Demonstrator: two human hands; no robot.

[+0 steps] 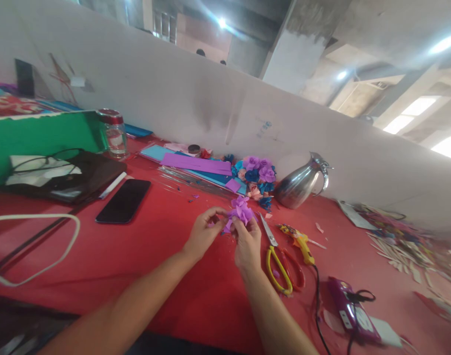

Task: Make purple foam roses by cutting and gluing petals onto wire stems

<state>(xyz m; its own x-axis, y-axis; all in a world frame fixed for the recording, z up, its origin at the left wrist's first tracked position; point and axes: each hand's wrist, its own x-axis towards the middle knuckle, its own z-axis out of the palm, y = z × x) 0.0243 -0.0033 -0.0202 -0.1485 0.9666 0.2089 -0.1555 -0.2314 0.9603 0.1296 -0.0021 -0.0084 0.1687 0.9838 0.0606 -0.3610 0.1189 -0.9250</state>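
Between my two hands is a purple paper flower [241, 209], held a little above the red tabletop. My left hand [206, 229] pinches the flower's left side with thumb and fingertips. Around its lower right side my right hand [248, 241] is closed, thumb and fingers on the petals. Just right of that hand lie scissors [279, 261] with one yellow and one red handle. A yellow glue gun [302, 242] rests beyond them. Finished paper flowers [257, 172] in purple, blue and peach are piled behind my hands.
Purple paper strips [196, 163] lie on blue sheets at the back. A metal jug [301, 182] stands by the wall. A black phone [124, 201] and a glass jar [113, 133] are on the left. A purple power strip [353, 310] with cables sits front right.
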